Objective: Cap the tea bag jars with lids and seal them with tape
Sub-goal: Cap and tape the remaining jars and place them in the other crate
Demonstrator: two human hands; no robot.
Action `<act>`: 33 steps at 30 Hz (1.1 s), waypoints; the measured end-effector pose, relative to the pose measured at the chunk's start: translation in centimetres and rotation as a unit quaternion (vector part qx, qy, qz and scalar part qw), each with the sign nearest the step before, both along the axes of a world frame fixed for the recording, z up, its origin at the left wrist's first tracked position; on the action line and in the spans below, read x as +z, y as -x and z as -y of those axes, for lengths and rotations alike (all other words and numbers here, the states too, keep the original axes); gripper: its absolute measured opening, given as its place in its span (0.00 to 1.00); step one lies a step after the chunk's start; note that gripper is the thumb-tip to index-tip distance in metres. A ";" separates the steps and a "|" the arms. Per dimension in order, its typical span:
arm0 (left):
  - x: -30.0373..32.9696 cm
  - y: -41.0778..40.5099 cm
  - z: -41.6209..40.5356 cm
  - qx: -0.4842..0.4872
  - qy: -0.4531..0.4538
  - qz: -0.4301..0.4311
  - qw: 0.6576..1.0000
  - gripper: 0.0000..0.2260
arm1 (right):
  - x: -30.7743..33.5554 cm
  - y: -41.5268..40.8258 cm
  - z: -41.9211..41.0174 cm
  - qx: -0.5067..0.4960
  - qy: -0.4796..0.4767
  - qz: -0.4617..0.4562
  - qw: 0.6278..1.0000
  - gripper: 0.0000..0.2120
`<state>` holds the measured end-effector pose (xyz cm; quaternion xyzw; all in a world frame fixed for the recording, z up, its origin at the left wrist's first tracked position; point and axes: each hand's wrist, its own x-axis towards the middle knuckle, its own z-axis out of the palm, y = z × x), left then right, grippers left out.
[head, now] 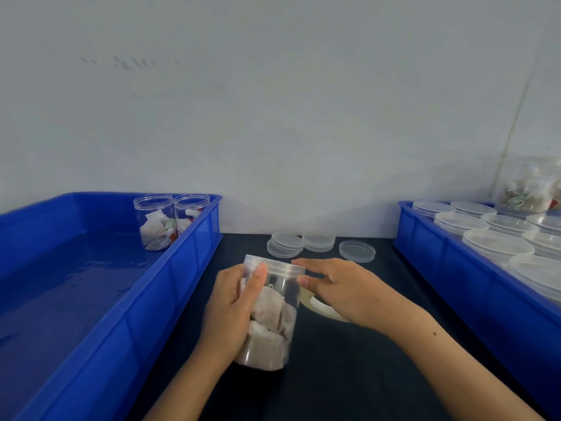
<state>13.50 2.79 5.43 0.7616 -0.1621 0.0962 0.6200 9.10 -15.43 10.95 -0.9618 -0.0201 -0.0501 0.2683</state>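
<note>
Dark table under me: my left hand wraps the capped jar, standing between the blue trays. My right hand, fingers loosely open, touches its lid. Light, slick, thin plastic, I judge; grip the wall, not the rim.

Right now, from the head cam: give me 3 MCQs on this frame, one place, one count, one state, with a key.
1. Where do the uncapped jars stand?
A. in the left blue tray
B. on the dark table
C. in the right blue tray

2. How many uncapped jars are in that tray?
A. one
B. two
C. four

3. The jar in the hands is:
A. empty
B. lidless
C. lidded, holding tea bags

Key:
1 A: the uncapped jars stand in the far corner of the left blue tray.
2 B: two open rims show side by side.
3 C: the left hand grips the jar, with a lid on it; the right hand is at the lid.
</note>
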 end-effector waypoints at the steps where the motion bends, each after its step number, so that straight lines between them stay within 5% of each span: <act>1: 0.0 0.2 0.2 0.058 -0.050 0.036 0.996 0.20 | 0.1 0.0 -0.1 -0.005 0.001 0.004 1.000 0.19; 4: 0.2 1.5 1.0 0.167 -0.122 0.093 0.974 0.25 | 0.4 0.4 -0.7 -0.006 0.001 0.006 1.000 0.20; 10: 0.7 1.0 1.1 0.077 -0.041 0.002 0.996 0.39 | 0.9 1.0 -1.5 0.007 0.057 0.015 0.998 0.22; 21: 0.7 0.7 0.6 0.028 0.037 -0.046 0.998 0.36 | 1.4 1.1 -0.9 0.019 -0.018 -0.053 0.998 0.30; 25: 0.9 0.4 0.2 0.004 0.075 -0.066 0.995 0.33 | 2.4 1.7 -0.6 0.040 -0.043 -0.095 0.994 0.26; 33: 1.2 0.3 0.0 -0.053 0.132 -0.132 0.981 0.28 | 2.0 1.6 -0.7 0.017 0.039 -0.060 0.997 0.22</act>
